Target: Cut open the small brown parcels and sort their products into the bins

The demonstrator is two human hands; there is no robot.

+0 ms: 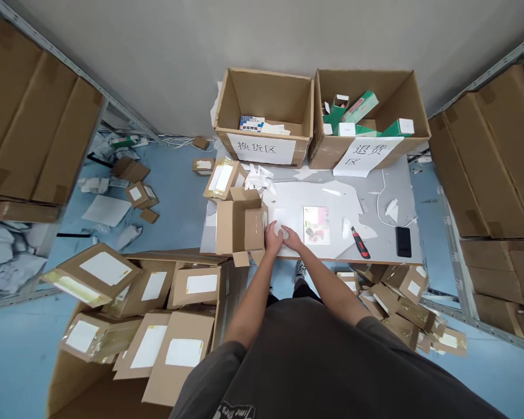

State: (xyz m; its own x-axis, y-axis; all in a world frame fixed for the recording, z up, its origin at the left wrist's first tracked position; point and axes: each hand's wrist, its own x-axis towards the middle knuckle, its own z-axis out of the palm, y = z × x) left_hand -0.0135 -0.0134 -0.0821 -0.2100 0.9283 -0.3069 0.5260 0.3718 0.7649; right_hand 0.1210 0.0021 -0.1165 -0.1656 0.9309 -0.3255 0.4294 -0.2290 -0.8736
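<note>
My left hand (272,237) and my right hand (291,238) meet at the near edge of the grey table (393,192), both resting on a white paper sheet (283,224). The fingers look curled onto the paper, pinching or pressing it. An opened small cardboard box (240,224) stands just left of my left hand, flaps up. A flat pink-and-white product packet (317,224) lies just right of my right hand. A red-and-black utility knife (360,242) lies further right.
A black phone (403,241) and white cable (381,203) lie at the table's right. Two large open labelled cartons (265,110) (369,116) stand at the back. Several sealed parcels (157,314) fill a bin at left; more parcels (402,302) lie right. Shelves of cartons flank both sides.
</note>
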